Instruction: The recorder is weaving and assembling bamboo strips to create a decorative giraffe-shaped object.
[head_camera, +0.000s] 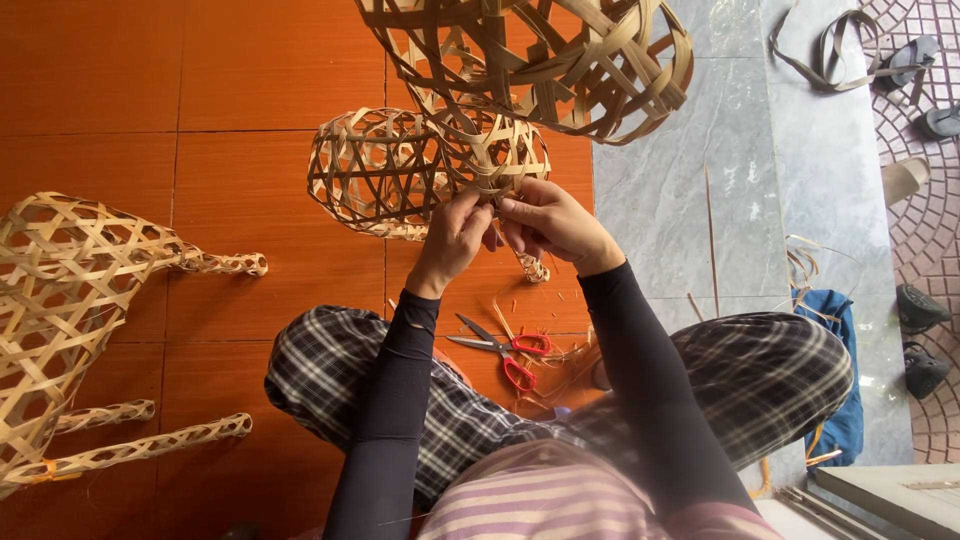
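I hold an open-weave bamboo figure (400, 165) up in front of me over my crossed legs. My left hand (455, 235) and my right hand (545, 222) pinch the strips where its rounded body meets a larger woven ball (560, 55) above. Both hands have fingers closed on the weave at that joint. A thin woven limb (533, 266) hangs just below my right hand. Red-handled scissors (505, 350) lie open on the orange floor between my knees, among loose strip offcuts.
A second woven bamboo animal shape (60, 290) with long thin legs lies on the orange tiles at left. Grey marble floor (680, 200) runs on the right, with loose bamboo strips, a blue cloth (835, 330), and sandals (920, 340) at the far right.
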